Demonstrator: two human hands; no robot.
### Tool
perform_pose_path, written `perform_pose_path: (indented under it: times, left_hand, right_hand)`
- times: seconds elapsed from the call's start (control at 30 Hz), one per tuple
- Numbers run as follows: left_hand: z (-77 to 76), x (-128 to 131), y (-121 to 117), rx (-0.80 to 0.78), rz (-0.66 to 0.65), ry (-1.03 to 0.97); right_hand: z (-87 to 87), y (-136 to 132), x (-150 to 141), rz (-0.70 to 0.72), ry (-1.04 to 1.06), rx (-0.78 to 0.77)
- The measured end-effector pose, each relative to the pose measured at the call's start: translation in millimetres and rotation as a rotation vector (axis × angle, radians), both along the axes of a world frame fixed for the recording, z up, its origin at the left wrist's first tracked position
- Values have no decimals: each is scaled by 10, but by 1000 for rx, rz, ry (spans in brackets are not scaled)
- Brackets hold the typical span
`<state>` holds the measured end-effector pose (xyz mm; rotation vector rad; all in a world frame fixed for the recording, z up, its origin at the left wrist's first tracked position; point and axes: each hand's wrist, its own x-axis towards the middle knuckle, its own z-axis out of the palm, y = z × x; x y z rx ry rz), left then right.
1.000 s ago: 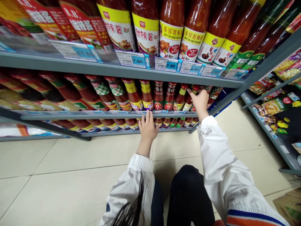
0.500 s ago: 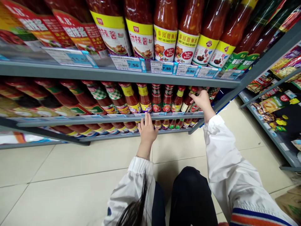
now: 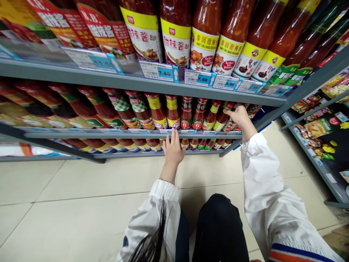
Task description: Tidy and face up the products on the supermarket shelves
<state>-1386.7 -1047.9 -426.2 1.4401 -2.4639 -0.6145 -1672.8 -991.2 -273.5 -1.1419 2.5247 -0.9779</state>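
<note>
- Since the earlier frames, the right hand (image 3: 240,118) has shifted a little to its right along the row, its wrist now angled further outward; the left hand (image 3: 173,150) keeps its place at the shelf edge.
- Right hand: partly curled, thumb and forefinger at the neck of a red-capped bottle (image 3: 220,119) (whether they grip it, I cannot tell).
- That bottle stands on the middle shelf (image 3: 81,134), near the right end, between a yellow-necked bottle (image 3: 209,117) and one with a green-checked label (image 3: 229,126).
- Left hand: open, palm down and holding nothing, fingertips at the front edge of the same shelf, just below a purple-labelled bottle (image 3: 172,115).
- Overhead, taller sauce bottles (image 3: 205,47) line the upper shelf (image 3: 131,77), behind price tags (image 3: 156,71).
</note>
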Motion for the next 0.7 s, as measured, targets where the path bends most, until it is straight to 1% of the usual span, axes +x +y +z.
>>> perform_pose_path:
  times: [0.07,0.17,0.23,0.27,0.3,0.37,0.47,0.5,0.6,0.7]
  left_hand:
    - [0,-10,-6,3,-3,-10]
    - [4,-23,-6,11,-8,-22]
    - [6,-26,-5,12,-8,-26]
    - [7,-25,-5,11,-9,-26]
    - [7,-23,-6,10,-10,-26]
    - [7,-17,-10,9,-15,-29]
    - [7,-16,-16,11,-21,-41]
    - [6,-20,-16,12,-23,-44]
    - [-4,-38,-14,18,-29,-38]
    - [-17,-53,-14,20,-27,-26]
  right_hand:
    - [-11,-17,70,-46,72,-42]
    - [-78,-64,202,-257,306,-151]
    - [-124,-92,236,-360,384,-136]
    - [-138,-100,225,-362,400,-116]
    - [-145,-102,195,-327,413,-107]
    - [-131,-88,98,-193,416,-132]
    - [-55,-24,-48,-1,281,-138]
    - [-23,4,-80,30,214,-112]
    - [54,78,-127,66,50,-27]
    - [61,101,-150,94,-63,-25]
